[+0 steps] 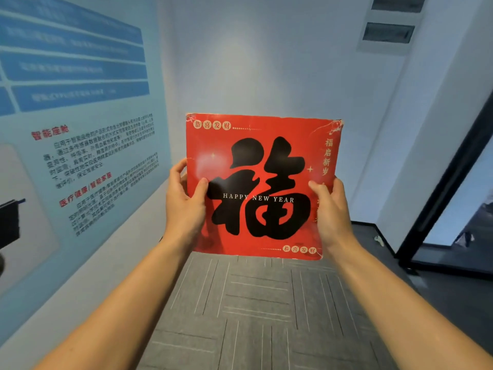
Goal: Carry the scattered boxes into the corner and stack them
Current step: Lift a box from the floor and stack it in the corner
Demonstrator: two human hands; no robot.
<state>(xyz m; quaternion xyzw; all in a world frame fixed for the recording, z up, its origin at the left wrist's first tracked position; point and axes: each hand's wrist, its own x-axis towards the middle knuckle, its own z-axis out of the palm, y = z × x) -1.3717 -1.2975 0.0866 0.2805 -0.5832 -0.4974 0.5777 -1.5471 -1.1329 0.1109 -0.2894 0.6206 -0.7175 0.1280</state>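
- Grey carpet (253,303) lies below the forearms.
- Above it the left hand (184,206) grips the box (264,166) by its left edge, thumb on front.
- The right hand (330,209) grips the right edge likewise.
- The box, red with a black character, is upright in mid-air.
- Behind, white walls (266,62) meet in a corner; a blue poster (80,129) covers the left one.

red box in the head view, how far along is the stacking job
Done: nothing that shows; no stacked boxes are in view. In hand: the left hand and right hand grip one red box by its side edges, held up facing the wall corner above the carpet. Left: setting this box down there, then probably fetching and stacking the others, none visible here.
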